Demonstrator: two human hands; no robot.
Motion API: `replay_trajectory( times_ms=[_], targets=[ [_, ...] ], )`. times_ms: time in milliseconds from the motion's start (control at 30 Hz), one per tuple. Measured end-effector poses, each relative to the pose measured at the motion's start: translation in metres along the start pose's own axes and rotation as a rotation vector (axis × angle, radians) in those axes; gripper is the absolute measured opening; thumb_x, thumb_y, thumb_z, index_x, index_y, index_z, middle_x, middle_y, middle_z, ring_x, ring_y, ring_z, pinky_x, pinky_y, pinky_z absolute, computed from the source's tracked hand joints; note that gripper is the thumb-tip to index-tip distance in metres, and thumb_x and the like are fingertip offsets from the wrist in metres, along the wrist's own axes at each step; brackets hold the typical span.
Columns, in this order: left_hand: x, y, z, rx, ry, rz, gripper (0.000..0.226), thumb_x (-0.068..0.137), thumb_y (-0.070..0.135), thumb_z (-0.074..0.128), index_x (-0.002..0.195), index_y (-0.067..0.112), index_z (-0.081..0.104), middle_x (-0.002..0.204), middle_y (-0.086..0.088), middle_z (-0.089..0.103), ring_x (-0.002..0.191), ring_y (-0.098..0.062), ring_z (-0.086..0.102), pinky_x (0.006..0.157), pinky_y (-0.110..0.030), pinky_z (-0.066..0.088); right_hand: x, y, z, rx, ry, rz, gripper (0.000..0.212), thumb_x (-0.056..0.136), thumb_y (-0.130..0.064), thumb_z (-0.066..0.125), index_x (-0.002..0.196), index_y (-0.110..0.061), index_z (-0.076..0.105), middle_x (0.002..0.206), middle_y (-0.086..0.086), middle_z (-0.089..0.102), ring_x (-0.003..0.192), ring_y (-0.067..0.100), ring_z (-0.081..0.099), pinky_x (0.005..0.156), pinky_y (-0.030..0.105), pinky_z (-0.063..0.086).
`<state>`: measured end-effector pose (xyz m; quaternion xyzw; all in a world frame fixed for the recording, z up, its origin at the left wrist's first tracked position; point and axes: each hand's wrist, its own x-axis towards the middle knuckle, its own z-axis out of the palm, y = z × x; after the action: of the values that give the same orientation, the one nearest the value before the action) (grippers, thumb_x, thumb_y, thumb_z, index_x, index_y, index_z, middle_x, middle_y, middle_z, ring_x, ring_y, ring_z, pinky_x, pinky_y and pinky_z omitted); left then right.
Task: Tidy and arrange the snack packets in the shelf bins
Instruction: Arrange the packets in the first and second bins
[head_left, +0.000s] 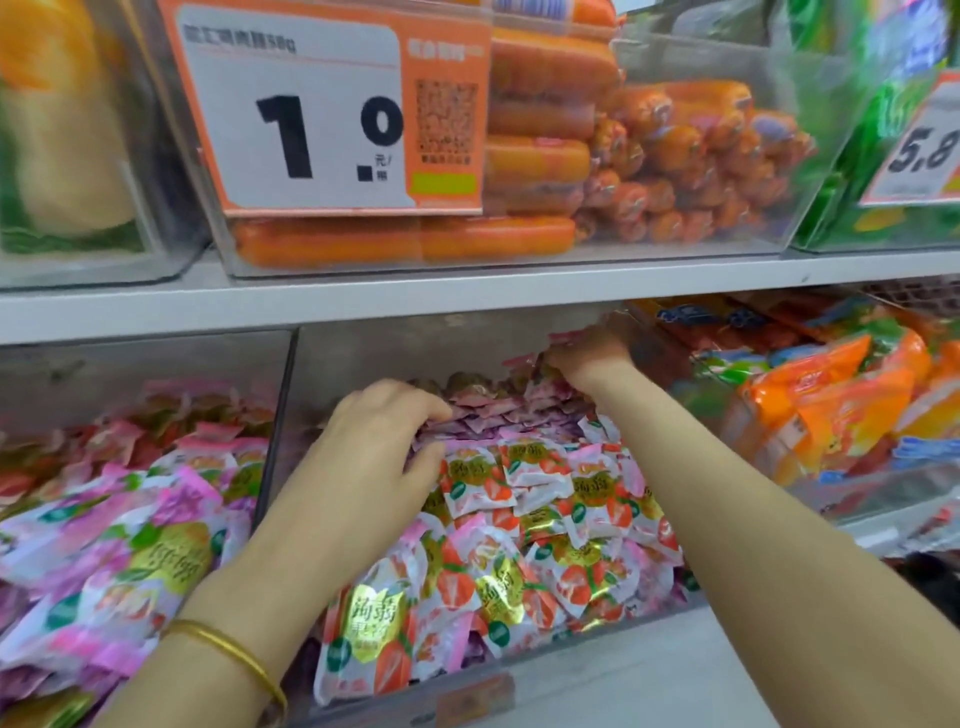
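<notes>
Head view: both hands reach into the middle bin (363, 353) on the lower shelf, which is heaped with snack packets (545, 519) printed with strawberries and gold Chinese lettering. The left hand (379, 431) curls its fingers and thumb round pale purple packets. The right hand (587, 358), farther back, grips pink ones. Above, a price tag (311, 119) reads 1.0 beside a QR code, and another tag (919, 150) reads 5.8.
</notes>
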<state>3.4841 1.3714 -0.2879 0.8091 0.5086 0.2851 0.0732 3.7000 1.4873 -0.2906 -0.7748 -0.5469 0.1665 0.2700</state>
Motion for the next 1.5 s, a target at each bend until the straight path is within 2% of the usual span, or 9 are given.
replay_trajectory(
  times_ms=[133,233,400,600,767,933,1067,1233,1500],
  targets=[
    [0.001,0.001,-0.001,-0.010,0.019,-0.011,0.029,0.090,0.024,0.051,0.118,0.028,0.056,0.108,0.016,0.044,0.112,-0.010,0.044,0.093,-0.021,0.034,0.007,0.003,-0.016,-0.099,-0.056,-0.024,0.036,0.097,-0.017,0.046,0.130,-0.005,0.053,0.140,0.011,0.049,0.125,0.025,0.049,0.079,0.012,0.043],
    [0.000,0.002,-0.002,-0.011,0.020,-0.012,0.029,0.090,0.024,0.050,0.118,0.029,0.055,0.108,0.017,0.043,0.113,-0.008,0.042,0.090,-0.017,0.029,0.010,0.007,-0.013,-0.281,-0.030,-0.106,0.038,0.096,-0.022,0.047,0.131,-0.009,0.053,0.143,0.011,0.046,0.131,0.026,0.042,0.109,0.031,0.032],
    [-0.001,0.005,-0.005,-0.065,0.087,-0.001,0.029,0.090,0.021,0.050,0.117,0.028,0.057,0.108,0.018,0.045,0.107,0.001,0.040,0.088,-0.014,0.027,0.000,0.021,-0.006,-0.470,0.167,-0.243,0.032,0.091,-0.020,0.056,0.120,-0.005,0.056,0.123,0.015,0.056,0.122,0.035,0.047,0.093,0.038,0.048],
    [-0.007,0.006,-0.022,-0.075,0.257,0.084,0.026,0.084,0.011,0.049,0.105,0.018,0.063,0.098,0.012,0.053,0.091,-0.002,0.046,0.082,-0.012,0.033,-0.020,0.018,-0.003,-0.553,-0.181,-0.398,0.031,0.097,-0.023,0.041,0.118,-0.016,0.063,0.127,0.011,0.060,0.113,0.030,0.057,0.096,0.038,0.047],
    [-0.040,-0.027,-0.070,-0.090,0.362,-0.051,0.026,0.084,0.002,0.050,0.098,0.016,0.067,0.089,0.011,0.056,0.077,0.002,0.049,0.076,-0.001,0.034,-0.081,-0.025,-0.002,-0.302,-0.014,-0.535,0.030,0.090,-0.007,0.048,0.114,-0.012,0.066,0.122,0.013,0.063,0.114,0.029,0.057,0.098,0.033,0.043],
    [-0.079,-0.073,-0.100,0.021,0.345,-0.303,0.027,0.084,-0.002,0.053,0.098,0.015,0.069,0.093,0.007,0.060,0.087,-0.008,0.054,0.081,-0.013,0.036,-0.181,-0.074,0.021,0.132,-0.173,-0.813,0.031,0.087,0.001,0.054,0.108,-0.015,0.070,0.105,-0.007,0.066,0.093,-0.008,0.049,0.079,-0.007,0.027],
    [-0.100,-0.084,-0.104,0.118,0.264,-0.373,0.018,0.086,0.017,0.059,0.102,0.015,0.069,0.098,0.000,0.061,0.093,-0.018,0.056,0.086,-0.027,0.040,-0.199,-0.088,0.044,0.271,-0.116,-0.795,0.030,0.086,0.002,0.054,0.102,-0.018,0.070,0.098,-0.008,0.063,0.089,-0.004,0.050,0.078,-0.003,0.029],
    [-0.104,-0.078,-0.092,0.317,0.015,-0.589,0.062,0.086,0.062,0.039,0.134,0.024,0.043,0.138,-0.002,0.040,0.127,-0.026,0.032,0.104,-0.040,0.027,-0.193,-0.100,0.054,0.386,-0.009,-0.674,0.032,0.087,0.000,0.052,0.087,-0.031,0.061,0.088,-0.015,0.057,0.076,-0.010,0.051,0.069,0.000,0.034],
    [-0.096,-0.079,-0.094,0.194,-0.157,-0.709,0.072,0.084,0.065,0.042,0.136,0.016,0.037,0.143,-0.004,0.040,0.130,-0.026,0.037,0.107,-0.045,0.028,-0.192,-0.106,0.067,0.403,-0.028,-0.608,0.027,0.089,-0.002,0.051,0.091,-0.025,0.065,0.089,-0.008,0.055,0.068,-0.004,0.050,0.065,0.002,0.035]
  ],
)
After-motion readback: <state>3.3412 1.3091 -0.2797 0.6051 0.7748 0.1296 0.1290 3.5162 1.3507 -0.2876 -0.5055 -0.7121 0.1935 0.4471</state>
